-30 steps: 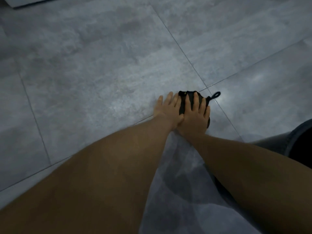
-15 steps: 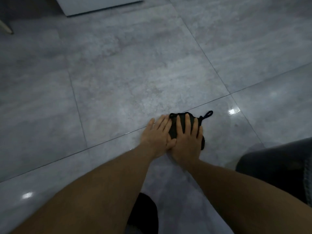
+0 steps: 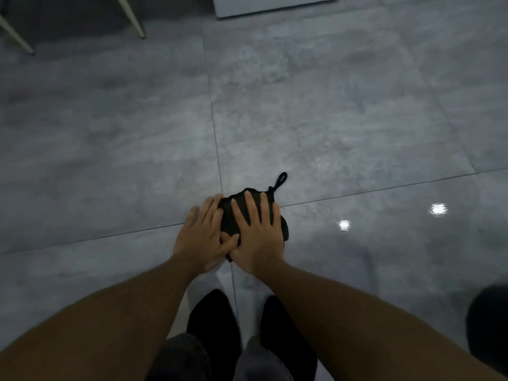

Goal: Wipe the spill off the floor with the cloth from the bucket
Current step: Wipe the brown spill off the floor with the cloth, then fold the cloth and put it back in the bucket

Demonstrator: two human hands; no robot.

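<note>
Gleaming with two light reflections, the grey tiled floor [image 3: 330, 119] carries pale chair legs [image 3: 132, 17] at the far left, well apart. Both hands press flat, fingers spread, gripping nothing: right hand [image 3: 258, 237] atop the bunched black cloth [image 3: 231, 218], left hand [image 3: 202, 239] overlapping its left edge, where tile joints cross.

- We are dragging the cloth [image 3: 232, 218] back along the floor [image 3: 330, 119] toward our feet [image 3: 217, 314].
- Our hands [image 3: 258, 237] are now crossing a tile joint.
- Chair legs [image 3: 132, 17] are coming into view.
</note>
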